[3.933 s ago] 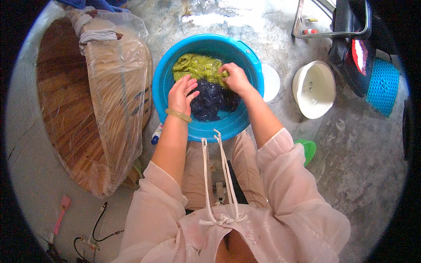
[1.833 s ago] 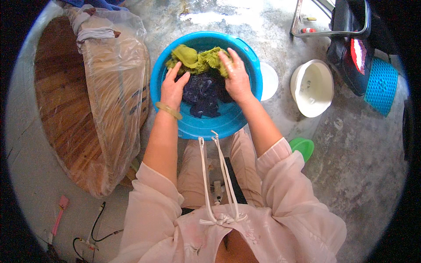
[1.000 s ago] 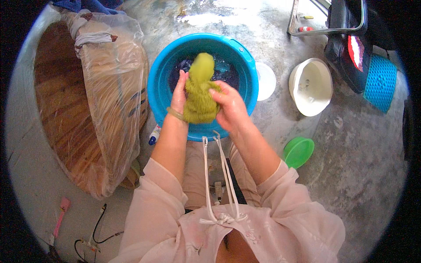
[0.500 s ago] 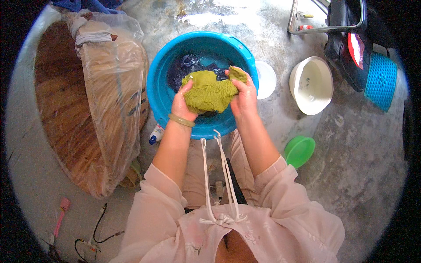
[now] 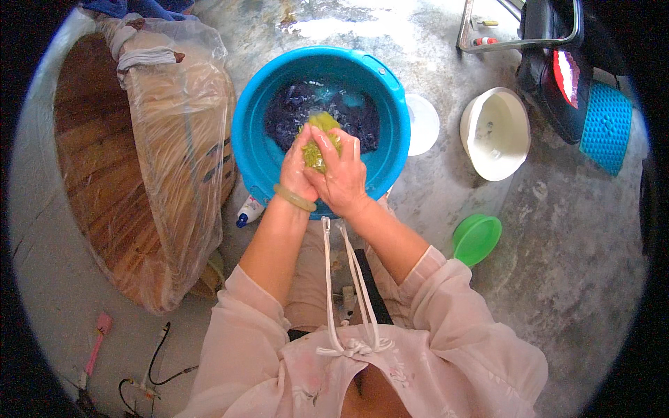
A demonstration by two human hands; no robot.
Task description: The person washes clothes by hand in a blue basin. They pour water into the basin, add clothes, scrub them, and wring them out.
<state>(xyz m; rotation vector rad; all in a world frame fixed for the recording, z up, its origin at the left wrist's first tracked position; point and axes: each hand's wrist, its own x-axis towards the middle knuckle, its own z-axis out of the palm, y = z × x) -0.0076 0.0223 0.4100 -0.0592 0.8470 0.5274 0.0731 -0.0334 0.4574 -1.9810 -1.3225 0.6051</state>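
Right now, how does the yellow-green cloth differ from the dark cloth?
The yellow-green cloth is held between the left hand and right hand; the dark cloth lies in the blue basin. The yellow-green cloth is bunched small; the dark cloth is spread wide. Both look wet.

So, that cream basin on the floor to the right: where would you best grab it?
Probably by the near rim of the cream basin, coming from the near side and pinching its wall inside and out. Its mouth faces up, so that edge looks exposed, with nothing touching it. The right hand would need to let go of the lime-green cloth first.
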